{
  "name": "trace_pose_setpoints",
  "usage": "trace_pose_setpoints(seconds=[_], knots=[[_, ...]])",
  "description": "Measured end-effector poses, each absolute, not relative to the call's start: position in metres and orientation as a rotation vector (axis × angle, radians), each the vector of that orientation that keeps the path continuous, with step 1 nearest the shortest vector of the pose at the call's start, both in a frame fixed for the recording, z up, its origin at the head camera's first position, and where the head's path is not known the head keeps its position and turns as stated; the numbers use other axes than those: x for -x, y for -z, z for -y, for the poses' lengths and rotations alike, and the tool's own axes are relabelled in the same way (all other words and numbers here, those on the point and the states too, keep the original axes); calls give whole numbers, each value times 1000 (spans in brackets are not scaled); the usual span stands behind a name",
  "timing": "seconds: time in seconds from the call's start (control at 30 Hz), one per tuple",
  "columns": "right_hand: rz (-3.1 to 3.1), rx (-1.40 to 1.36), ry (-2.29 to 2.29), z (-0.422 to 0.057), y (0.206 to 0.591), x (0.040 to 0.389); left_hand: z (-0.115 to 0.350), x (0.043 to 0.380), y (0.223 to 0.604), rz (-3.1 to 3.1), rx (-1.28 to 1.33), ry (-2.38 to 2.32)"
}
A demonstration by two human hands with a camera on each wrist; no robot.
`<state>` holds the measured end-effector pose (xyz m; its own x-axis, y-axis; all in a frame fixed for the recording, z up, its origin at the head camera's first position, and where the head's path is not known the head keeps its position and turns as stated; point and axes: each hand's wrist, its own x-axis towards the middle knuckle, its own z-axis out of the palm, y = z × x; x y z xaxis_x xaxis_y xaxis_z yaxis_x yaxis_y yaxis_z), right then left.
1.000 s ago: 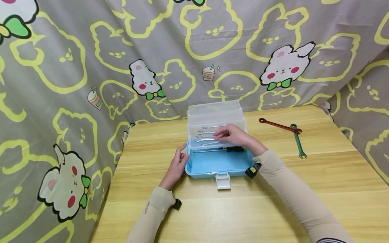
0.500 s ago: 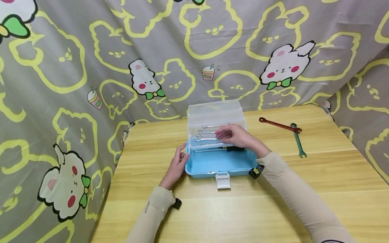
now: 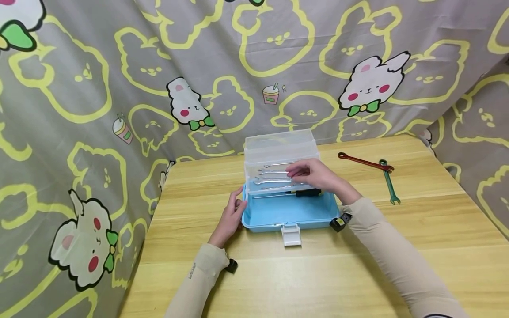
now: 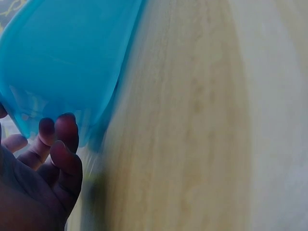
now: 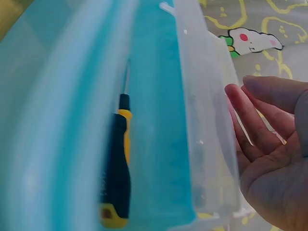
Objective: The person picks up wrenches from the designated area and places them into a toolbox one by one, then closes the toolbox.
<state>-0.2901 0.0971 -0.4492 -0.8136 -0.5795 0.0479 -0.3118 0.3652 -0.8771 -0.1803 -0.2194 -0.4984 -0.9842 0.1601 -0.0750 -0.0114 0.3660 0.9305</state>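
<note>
A light-blue toolbox (image 3: 294, 210) stands with its clear lid (image 3: 280, 139) up and its translucent tray (image 3: 250, 174) raised at the back. Several silver wrenches (image 3: 272, 180) lie side by side in that tray. My left hand (image 3: 230, 218) holds the box by its left end; in the left wrist view, curled fingers (image 4: 67, 163) are against the blue end wall. Over the right part of the tray is my right hand (image 3: 314, 173), fingers loosely bent. Nothing shows between its thumb and fingers in the right wrist view. A black-and-yellow screwdriver (image 5: 118, 168) lies in the box below the tray.
Right of the box, a red wrench (image 3: 363, 162) crosses a green wrench (image 3: 390, 187) on the wooden table (image 3: 278, 282). A white latch (image 3: 291, 235) hangs at the box's front. A patterned curtain (image 3: 222, 39) rises close behind the box.
My right hand has drawn slightly to the right over the tray, away from the wrench heads. My left hand stays on the box's end. The wrenches stay in the tray.
</note>
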Motion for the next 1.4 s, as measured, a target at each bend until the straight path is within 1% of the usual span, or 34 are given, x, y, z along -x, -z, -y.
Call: trace_pose_setpoints(seconds=[0.27, 0.47, 0.57, 0.7, 0.8, 0.9, 1.07, 1.4], knots=[[-2425, 701, 1512, -130, 436, 294, 220, 180, 500, -2479, -112, -1710], [-2564, 468, 1507, -176, 436, 308, 220, 179, 499, -2475, -108, -1722], [-2698, 372, 1408, -205, 446, 318, 220, 179, 499, -2477, -122, -1715], [-2868, 269, 1228, -252, 470, 329, 220, 179, 499, -2469, -148, -1703], [-2903, 183, 1155, -286, 489, 331, 220, 179, 499, -2460, -168, -1692], [-2904, 124, 1099, -310, 503, 330, 220, 179, 500, -2455, -170, -1684], [-2916, 81, 1043, -324, 514, 328, 220, 179, 500, -2454, -156, -1686], [-2936, 3, 1069, -326, 522, 332, 220, 180, 499, -2447, -158, -1686]])
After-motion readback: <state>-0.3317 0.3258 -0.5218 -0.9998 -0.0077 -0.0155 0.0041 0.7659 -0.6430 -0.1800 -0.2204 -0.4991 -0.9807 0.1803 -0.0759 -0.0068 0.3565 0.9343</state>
